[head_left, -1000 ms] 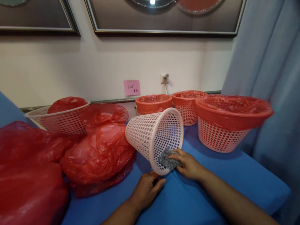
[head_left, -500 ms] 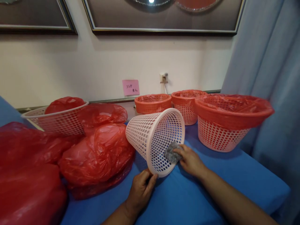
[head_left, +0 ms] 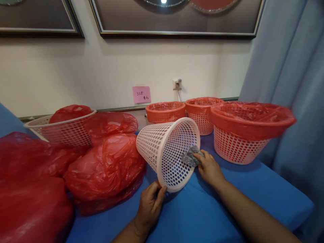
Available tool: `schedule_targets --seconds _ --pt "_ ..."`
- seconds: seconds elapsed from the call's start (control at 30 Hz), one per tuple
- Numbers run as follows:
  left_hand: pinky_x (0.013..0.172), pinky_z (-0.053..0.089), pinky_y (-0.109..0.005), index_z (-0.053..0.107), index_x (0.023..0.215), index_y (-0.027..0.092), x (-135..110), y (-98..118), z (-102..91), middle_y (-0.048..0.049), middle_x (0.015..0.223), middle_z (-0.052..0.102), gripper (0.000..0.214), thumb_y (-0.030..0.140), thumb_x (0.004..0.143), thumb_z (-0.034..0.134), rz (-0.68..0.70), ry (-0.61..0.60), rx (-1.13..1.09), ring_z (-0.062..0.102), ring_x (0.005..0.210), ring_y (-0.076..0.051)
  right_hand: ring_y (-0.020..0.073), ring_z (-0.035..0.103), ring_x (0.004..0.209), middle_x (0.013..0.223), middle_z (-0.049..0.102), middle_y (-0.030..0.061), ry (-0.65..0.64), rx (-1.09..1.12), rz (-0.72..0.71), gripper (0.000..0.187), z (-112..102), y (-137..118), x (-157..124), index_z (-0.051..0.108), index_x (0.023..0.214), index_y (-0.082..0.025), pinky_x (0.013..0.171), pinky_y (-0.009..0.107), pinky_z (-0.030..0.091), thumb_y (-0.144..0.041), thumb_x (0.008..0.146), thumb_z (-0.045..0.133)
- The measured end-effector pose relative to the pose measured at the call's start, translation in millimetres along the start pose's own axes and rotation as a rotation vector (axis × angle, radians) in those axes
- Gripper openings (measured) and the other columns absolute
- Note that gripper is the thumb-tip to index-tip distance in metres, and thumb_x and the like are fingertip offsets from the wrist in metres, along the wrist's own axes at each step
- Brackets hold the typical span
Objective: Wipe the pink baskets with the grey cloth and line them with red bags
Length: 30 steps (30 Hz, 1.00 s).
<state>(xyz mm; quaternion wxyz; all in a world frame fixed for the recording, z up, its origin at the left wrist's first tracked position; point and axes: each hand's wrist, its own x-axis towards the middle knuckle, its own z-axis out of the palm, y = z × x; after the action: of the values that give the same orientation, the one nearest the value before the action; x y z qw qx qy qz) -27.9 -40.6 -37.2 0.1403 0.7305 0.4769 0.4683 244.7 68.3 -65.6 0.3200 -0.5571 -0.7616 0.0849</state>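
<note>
A white perforated plastic basket [head_left: 154,141] lies tilted on its side on the blue-covered table [head_left: 199,216], its mouth facing me and to the right. My left hand [head_left: 150,204] pinches the lower rim between thumb and fingers. In my right hand [head_left: 210,168] is a crumpled grey cloth [head_left: 191,157], pressed against the inner side of the rim at the right. The fingertips under the cloth are partly hidden.
Red plastic bags [head_left: 106,165] heap up on the left, by a wide white basket [head_left: 68,130]. Baskets lined with red bags stand behind and right, the largest [head_left: 240,145] nearest the blue curtain [head_left: 291,84]. A pink note [head_left: 141,95] sticks to the wall.
My right hand and the grey cloth have moved up and to the right along the rim. My left hand has shifted slightly left, still gripping the rim; the basket has barely turned.
</note>
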Motion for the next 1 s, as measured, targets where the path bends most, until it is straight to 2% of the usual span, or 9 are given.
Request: schedule_targets --seconds 0.17,0.27,0.37,0.43,0.57,0.67,0.77,0.9,1.0 --pt "0.059 0.049 -0.023 0.07 0.083 0.017 1.2 -1.1 11.2 -0.002 0.07 0.07 0.027 0.036 0.097 0.057 -0.073 -0.339 0.034 0.063 0.061 -0.015 0.0226 0.058 0.129 0.135 0.061 0.0076 -0.251 0.275 -0.235 0.064 7.1 -15.3 -9.7 0.065 0.133 -0.028 0.112 0.04 0.047 -0.001 0.075 0.057" --pt "0.065 0.054 -0.025 0.073 0.091 0.018 4.0 -1.5 16.9 -0.0024 0.076 0.074 0.021 0.032 0.096 0.058 -0.097 -0.409 0.044 0.068 0.066 -0.018 0.0224 0.057 0.131 0.136 0.06 0.0066 -0.308 0.375 -0.308 0.065 7.6 -19.2 -12.8 0.064 0.133 -0.03 0.112 0.04 0.047 -0.002 0.075 0.059" --pt "0.081 0.059 -0.03 0.076 0.103 0.022 8.0 -0.4 17.2 -0.0031 0.083 0.078 0.023 0.031 0.098 0.055 -0.073 -0.399 -0.001 0.074 0.083 -0.022 0.0226 0.055 0.134 0.14 0.058 0.006 -0.335 0.365 -0.336 0.068 7.8 -18.4 -12.4 0.063 0.136 -0.032 0.114 0.042 0.045 -0.002 0.074 0.059" --pt "0.082 0.059 -0.03 0.078 0.102 0.023 9.4 1.1 15.2 -0.0031 0.08 0.078 0.028 0.033 0.1 0.052 -0.036 -0.391 -0.028 0.074 0.081 -0.021 0.0234 0.054 0.135 0.144 0.055 0.0064 -0.289 0.27 -0.307 0.07 6.7 -14.8 -8.5 0.062 0.137 -0.032 0.114 0.043 0.044 0.0 0.075 0.057" --pt "0.073 0.059 -0.027 0.077 0.098 0.021 7.9 4.1 10.0 -0.0056 0.082 0.078 0.034 0.037 0.103 0.048 0.011 -0.301 -0.023 0.072 0.072 -0.019 0.0296 0.056 0.128 0.148 0.051 0.0115 -0.008 -0.052 -0.032 0.062 -2.3 0.3 6.4 0.066 0.133 -0.029 0.11 0.049 0.046 0.002 0.082 0.05" --pt "0.066 0.056 -0.024 0.075 0.089 0.019 5.8 5.9 6.9 -0.0054 0.077 0.076 0.035 0.039 0.103 0.049 0.02 -0.207 0.017 0.07 0.067 -0.017 0.0315 0.056 0.126 0.147 0.049 0.0144 0.112 -0.127 0.085 0.058 -6.9 10.1 12.0 0.065 0.134 -0.028 0.108 0.052 0.046 0.0 0.087 0.048" --pt "0.063 0.054 -0.023 0.071 0.084 0.018 4.7 6.1 4.3 -0.0038 0.073 0.072 0.034 0.039 0.102 0.051 0.008 -0.103 0.008 0.066 0.063 -0.015 0.0302 0.054 0.13 0.146 0.05 0.0133 -0.011 0.055 -0.032 0.061 -3.1 8.8 6.3 0.063 0.136 -0.027 0.111 0.054 0.044 0.001 0.084 0.051" --pt "0.057 0.051 -0.022 0.063 0.075 0.018 3.3 3.0 2.1 -0.0004 0.064 0.065 0.037 0.042 0.101 0.051 -0.066 0.032 -0.024 0.06 0.057 -0.014 0.0213 0.059 0.125 0.136 0.06 0.0052 -0.266 0.286 -0.29 0.065 0.8 -5.5 -4.7 0.067 0.13 -0.03 0.109 0.04 0.049 0.004 0.075 0.057" --pt "0.061 0.054 -0.023 0.067 0.082 0.018 3.5 0.0 3.8 -0.0029 0.071 0.071 0.033 0.041 0.1 0.053 -0.084 -0.031 -0.026 0.067 0.063 -0.016 0.0173 0.064 0.117 0.129 0.063 0.004 -0.375 0.421 -0.372 0.061 -1.6 -13.3 -7.1 0.067 0.13 -0.031 0.104 0.034 0.052 0.0 0.078 0.058"
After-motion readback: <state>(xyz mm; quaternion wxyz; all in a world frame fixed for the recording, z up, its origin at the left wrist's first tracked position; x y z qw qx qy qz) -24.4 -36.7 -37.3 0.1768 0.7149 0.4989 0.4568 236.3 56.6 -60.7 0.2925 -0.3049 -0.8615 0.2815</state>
